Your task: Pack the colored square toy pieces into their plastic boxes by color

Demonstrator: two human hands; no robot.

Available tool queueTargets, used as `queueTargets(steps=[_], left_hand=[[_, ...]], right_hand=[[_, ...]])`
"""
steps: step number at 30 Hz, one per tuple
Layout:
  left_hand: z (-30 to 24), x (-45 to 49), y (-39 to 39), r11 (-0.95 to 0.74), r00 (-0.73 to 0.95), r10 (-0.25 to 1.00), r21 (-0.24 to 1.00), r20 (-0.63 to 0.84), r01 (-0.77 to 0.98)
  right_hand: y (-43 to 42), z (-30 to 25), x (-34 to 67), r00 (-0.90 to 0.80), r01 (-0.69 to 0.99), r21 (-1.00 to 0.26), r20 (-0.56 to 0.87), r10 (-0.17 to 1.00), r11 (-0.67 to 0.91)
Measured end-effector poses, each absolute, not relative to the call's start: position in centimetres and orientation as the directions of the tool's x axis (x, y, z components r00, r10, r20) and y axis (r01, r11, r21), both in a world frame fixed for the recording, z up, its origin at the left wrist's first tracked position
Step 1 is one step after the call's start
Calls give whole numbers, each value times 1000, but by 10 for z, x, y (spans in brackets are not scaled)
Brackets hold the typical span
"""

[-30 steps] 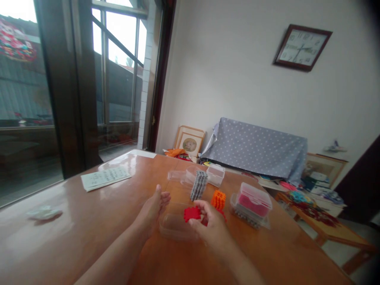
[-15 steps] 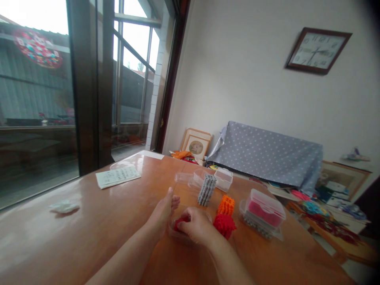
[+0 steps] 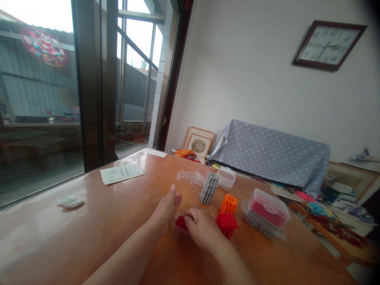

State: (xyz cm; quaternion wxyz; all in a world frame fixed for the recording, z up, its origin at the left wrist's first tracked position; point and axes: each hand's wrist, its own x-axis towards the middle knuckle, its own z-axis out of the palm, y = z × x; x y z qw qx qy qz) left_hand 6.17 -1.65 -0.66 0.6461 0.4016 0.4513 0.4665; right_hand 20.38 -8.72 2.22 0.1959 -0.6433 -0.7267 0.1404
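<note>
1. The work is looking partway along: at least one red piece (image 3: 180, 222) is lying inside the clear tub (image 3: 180, 232); how much is left to do is not showing.
2. The right hand (image 3: 204, 229) is reaching into the tub, its fingers bunching at the red piece; the fingertips are hiding from view, so I cannot tell whether they are gripping it.
3. The left hand (image 3: 170, 208) is hovering at the tub's left side, thumb standing apart from the fingers, holding nothing.
4. One red stack (image 3: 227, 225) is standing right of the tub, one orange stack (image 3: 228, 204) behind it to the right, one grey stack (image 3: 209, 188) farther behind; all three are sitting outside it.
5. Two stacked boxes (image 3: 268, 209) are sitting well right of the tub; I cannot count their contents.
</note>
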Motion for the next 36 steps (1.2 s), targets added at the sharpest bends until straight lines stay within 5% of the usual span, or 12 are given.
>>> queueTargets(steps=[5, 14, 27, 36], left_hand=[[-5, 61, -18, 222, 138, 972, 944, -193, -246], [-4, 63, -20, 230, 127, 971, 939, -203, -256], [-6, 63, -18, 235, 128, 969, 948, -211, -213], [-6, 62, -16, 250, 140, 965, 946, -224, -209]], right_hand=[[-95, 27, 199, -153, 927, -341, 44, 987, 158], [-99, 30, 199, -259, 846, -481, 2, 966, 228], [-105, 30, 194, -295, 874, -386, 59, 954, 294], [-107, 43, 208, -244, 793, -520, 207, 947, 318]])
